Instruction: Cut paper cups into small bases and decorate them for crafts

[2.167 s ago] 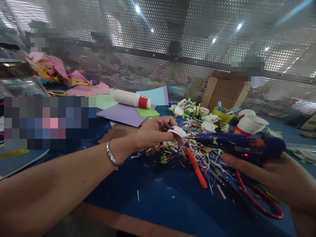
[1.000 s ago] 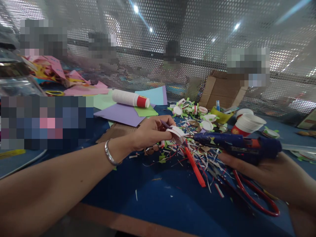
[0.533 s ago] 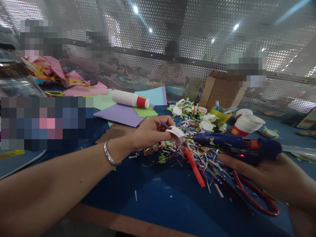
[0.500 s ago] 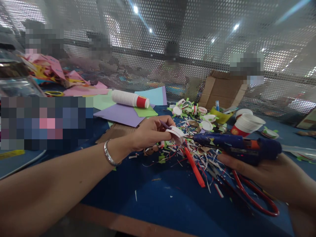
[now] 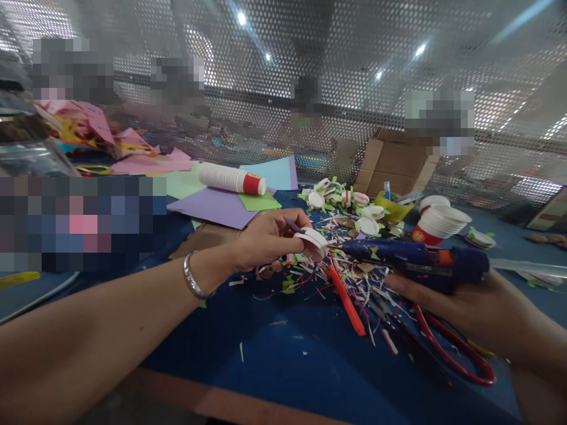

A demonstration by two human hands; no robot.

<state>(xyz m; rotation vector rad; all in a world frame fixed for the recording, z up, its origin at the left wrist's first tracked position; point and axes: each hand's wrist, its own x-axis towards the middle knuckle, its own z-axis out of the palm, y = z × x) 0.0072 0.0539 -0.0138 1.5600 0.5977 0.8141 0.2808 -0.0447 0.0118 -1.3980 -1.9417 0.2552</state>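
Observation:
My left hand (image 5: 274,233) is closed on a small round white paper cup bottom (image 5: 315,242), pinching its edge. A strip of purple paper (image 5: 293,225) sticks up by the fingers. My right hand (image 5: 478,307) grips a dark blue glue gun (image 5: 411,257), its nozzle pointing left at the cup bottom, touching it or very close. Below lie a red pen-like stick (image 5: 348,301), paper scraps (image 5: 319,277) and red-handled scissors (image 5: 443,348), partly behind my right hand.
Several finished-looking white discs with green paper tabs (image 5: 339,195) lie behind the scraps. A row of stacked paper cups (image 5: 221,177) rests on coloured sheets (image 5: 208,206). More cups (image 5: 438,224) and a yellow container (image 5: 394,208) stand right of centre. A perforated metal screen (image 5: 266,118) rises behind.
The glue gun has shifted slightly left, its nozzle now nearer the cup bottom's rim. My left hand keeps its hold; the whole view has drifted a little.

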